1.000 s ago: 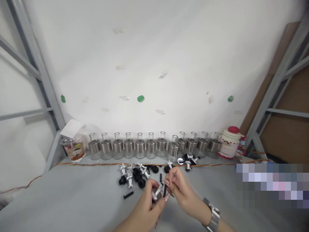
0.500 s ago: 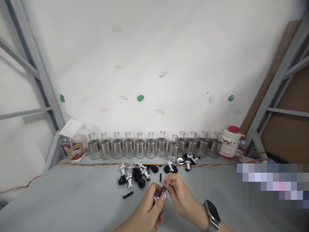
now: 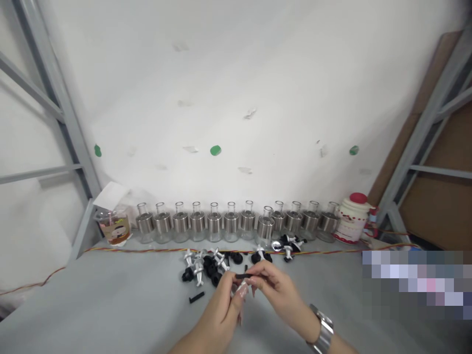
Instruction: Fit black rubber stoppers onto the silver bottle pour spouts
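My left hand (image 3: 225,304) and my right hand (image 3: 277,291) meet above the near middle of the table, fingers closed. A short black plastic rod (image 3: 242,276) lies across between their fingertips, its right end pinched by my right hand. Something pale and silvery sits in my left fingers, mostly hidden; it may be a pour spout. Just beyond my left hand is a pile of silver pour spouts (image 3: 198,268) and black stoppers (image 3: 210,266). Another black rod (image 3: 196,297) lies on the table to the left of my left hand.
A row of several glass bottles with metal sleeves (image 3: 214,223) stands along the wall. More spouts (image 3: 288,246) lie before it. A red-yellow wire (image 3: 147,250) crosses the grey table (image 3: 121,305). A plastic cup (image 3: 115,228) and a red-lidded jar (image 3: 352,219) stand at the ends.
Both hands have turned and come slightly up, closer to the pile. The black rod went from a steep slant to nearly level, and more of it shows.
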The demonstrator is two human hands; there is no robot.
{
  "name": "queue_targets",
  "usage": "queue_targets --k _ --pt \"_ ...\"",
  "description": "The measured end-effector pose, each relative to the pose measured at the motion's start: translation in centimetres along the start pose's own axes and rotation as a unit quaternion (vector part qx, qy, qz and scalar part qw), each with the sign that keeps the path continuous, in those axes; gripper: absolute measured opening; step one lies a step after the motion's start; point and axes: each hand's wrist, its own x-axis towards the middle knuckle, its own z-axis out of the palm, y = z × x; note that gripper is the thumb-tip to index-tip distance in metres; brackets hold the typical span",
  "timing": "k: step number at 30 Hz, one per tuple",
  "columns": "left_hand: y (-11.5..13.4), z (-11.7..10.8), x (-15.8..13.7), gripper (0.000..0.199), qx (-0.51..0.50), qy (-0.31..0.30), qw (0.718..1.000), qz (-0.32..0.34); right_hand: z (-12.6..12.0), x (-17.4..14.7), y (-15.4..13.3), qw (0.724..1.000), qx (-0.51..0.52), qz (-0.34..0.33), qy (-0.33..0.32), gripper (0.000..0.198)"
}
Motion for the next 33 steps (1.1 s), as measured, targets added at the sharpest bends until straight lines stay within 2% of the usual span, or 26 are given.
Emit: queue_targets --k 2,5,9,13,18,26,33 --pt "-0.3 0.1 0.1 0.03 -0.032 -0.016 0.999 -0.02 0.1 0.1 0.1 0.999 0.017 -0.003 0.027 0.006" --pt "-1.0 0.1 0.3 0.032 -0.062 -0.027 0.996 -0.055 -0.1 0.2 -0.4 0.997 -0.002 -0.061 0.052 0.003" --pt "-0.9 -0.2 0.1 0.032 -0.051 -0.022 0.998 -0.042 -0.9 0.1 -1.4 0.987 -0.069 -0.147 0.009 0.006" --pt "-0.1 -0.5 -0.3 0.027 -0.009 -0.027 1.0 -0.013 -1.2 0.0 -2.1 0.971 -0.126 -0.202 -0.003 0.012" --pt "0.0 -0.4 -0.4 0.027 0.005 -0.042 0.999 0.004 -1.3 0.1 -2.5 0.965 -0.146 -0.22 -0.014 0.015" --pt "0.9 -1.0 -0.7 0.025 0.033 -0.062 0.997 -0.016 -1.3 -0.2 -2.6 0.951 -0.163 -0.264 -0.016 0.023" --pt "1.2 -0.9 -0.7 0.031 -0.012 -0.056 0.998 -0.008 -1.0 -0.3 -2.8 0.957 -0.158 -0.245 -0.009 0.017"
